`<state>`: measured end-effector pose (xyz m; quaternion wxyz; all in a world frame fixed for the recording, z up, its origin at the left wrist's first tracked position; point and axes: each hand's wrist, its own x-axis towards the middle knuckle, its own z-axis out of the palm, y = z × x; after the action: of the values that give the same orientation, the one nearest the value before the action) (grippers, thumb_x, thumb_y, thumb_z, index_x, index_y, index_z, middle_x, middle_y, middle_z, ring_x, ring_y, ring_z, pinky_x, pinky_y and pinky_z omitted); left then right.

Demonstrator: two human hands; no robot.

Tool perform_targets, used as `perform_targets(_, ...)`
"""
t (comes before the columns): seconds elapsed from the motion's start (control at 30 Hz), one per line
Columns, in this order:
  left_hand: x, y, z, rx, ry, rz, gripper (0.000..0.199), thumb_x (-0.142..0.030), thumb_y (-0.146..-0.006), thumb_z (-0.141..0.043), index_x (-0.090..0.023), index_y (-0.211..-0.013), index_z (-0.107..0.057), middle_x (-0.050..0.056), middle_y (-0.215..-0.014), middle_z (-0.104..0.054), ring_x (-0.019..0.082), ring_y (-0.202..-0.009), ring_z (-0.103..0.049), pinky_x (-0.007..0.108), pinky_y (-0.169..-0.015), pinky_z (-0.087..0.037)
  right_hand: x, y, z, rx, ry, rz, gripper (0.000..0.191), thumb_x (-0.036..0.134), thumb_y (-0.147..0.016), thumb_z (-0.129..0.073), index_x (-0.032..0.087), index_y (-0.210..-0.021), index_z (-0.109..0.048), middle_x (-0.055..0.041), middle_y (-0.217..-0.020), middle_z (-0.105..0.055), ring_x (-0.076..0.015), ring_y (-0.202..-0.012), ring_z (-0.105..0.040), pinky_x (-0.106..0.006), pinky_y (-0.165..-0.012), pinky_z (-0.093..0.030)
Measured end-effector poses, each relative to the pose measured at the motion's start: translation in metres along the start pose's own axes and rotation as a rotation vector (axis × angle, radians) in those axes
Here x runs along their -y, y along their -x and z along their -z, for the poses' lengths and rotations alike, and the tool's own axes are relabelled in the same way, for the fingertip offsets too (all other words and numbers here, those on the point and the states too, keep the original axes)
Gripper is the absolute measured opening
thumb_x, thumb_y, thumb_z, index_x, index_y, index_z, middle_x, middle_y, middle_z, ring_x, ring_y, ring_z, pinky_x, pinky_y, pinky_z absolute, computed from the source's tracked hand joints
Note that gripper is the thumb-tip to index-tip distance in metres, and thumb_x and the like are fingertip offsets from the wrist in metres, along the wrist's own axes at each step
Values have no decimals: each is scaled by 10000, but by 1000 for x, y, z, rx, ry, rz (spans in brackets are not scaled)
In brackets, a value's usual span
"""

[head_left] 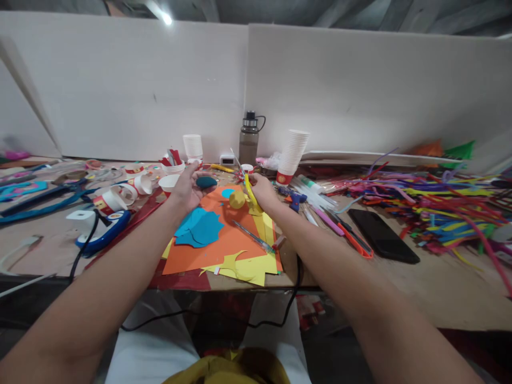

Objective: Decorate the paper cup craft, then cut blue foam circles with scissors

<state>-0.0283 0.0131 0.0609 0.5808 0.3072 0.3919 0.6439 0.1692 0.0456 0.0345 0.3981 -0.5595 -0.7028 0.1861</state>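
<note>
My left hand (189, 188) is closed on a dark blue disc (206, 182), likely cut paper, at its fingertips. My right hand (263, 193) grips yellow-handled scissors (252, 196), their blades tilted up and away to the left. Below both hands lies an orange paper sheet (212, 260). On or just above it are a small yellow disc (237, 200) and a blue disc (228, 193). Blue paper offcuts (204, 229) rest on its left half, a pen (253, 236) on its right, and yellow paper scraps (236, 265) along the near edge.
Paper cups (293, 154) stand stacked at the back, beside a bottle (249, 140). To the right lie a blue glue gun (295, 199), a red cutter (358, 242), a black phone (382, 234) and many pipe cleaners (440, 197). At left is a blue tape dispenser (104, 233). A black cable (224, 316) hangs over my lap.
</note>
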Motion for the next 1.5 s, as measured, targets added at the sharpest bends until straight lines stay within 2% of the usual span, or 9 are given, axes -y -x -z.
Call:
perform_targets(0.13,1,-1,1,38,83,-62,193,-318,-741,-704,-163,-774,-595,15,-695,-627,129,-649,-605,298,-676,-555,1,-7,2,-8,64,0,299,156,-739,-601,161,-1027,-680,-95,-1046,-712,-222,-953,-640,-328,-861,-475)
perform_targets(0.37,5,-3,2,91,4,-95,189,-7,-616,-712,-123,-730,-614,15,-719,-635,102,-689,-607,227,-653,-526,-3,5,36,-70,238,-21,387,198,-709,-651,158,-1093,-667,-104,-1006,-709,-241,-882,-638,-349,-799,-478)
perform_targets(0.63,24,6,-4,315,-232,-121,200,-176,-609,-801,-116,-751,-673,33,-713,-656,93,-609,-576,207,-541,-471,-11,12,43,-105,59,63,408,232,-716,-619,156,-1117,-650,-63,-961,-711,-208,-844,-634,-330,-789,-498)
perform_targets(0.8,17,-1,1,73,-53,-197,159,-124,-633,-762,-136,-753,-657,12,-726,-661,88,-629,-592,184,-523,-454,-23,15,28,93,257,159,407,110,-692,-601,185,-1088,-662,-73,-974,-721,-218,-881,-646,-307,-798,-478)
perform_targets(0.93,2,-8,9,-103,76,-200,137,-91,-673,-722,-159,-713,-612,-16,-693,-650,77,-616,-592,171,-522,-440,-16,18,21,57,277,120,367,162,-715,-620,196,-1078,-658,-89,-977,-717,-237,-875,-643,-319,-780,-473)
perform_targets(1.03,3,-3,8,56,-64,-25,165,-135,-648,-765,-150,-746,-634,4,-698,-658,93,-600,-586,179,-483,-401,1,23,22,-26,218,36,338,293,-755,-636,206,-1082,-637,-78,-987,-707,-229,-860,-641,-317,-753,-474)
perform_targets(1.17,16,10,-1,383,-204,106,261,-244,-635,-812,-136,-835,-684,56,-825,-698,132,-705,-623,259,-621,-478,27,38,21,-4,151,89,371,319,-776,-617,211,-1130,-596,-68,-948,-697,-207,-794,-635,-308,-714,-475)
perform_targets(1.37,20,14,-5,500,-93,108,311,-277,-600,-842,-150,-817,-660,46,-812,-697,157,-724,-643,294,-662,-516,41,56,10,-3,315,341,563,226,-748,-656,175,-1283,-488,-130,-1094,-633,-250,-983,-602,-353,-831,-472)
perform_targets(1.5,27,10,-8,411,-63,-14,293,-245,-585,-849,-124,-756,-643,24,-698,-674,122,-629,-622,250,-626,-520,41,59,9,74,310,366,639,282,-787,-661,164,-1362,-408,-150,-1146,-617,-250,-1034,-588,-365,-856,-469)
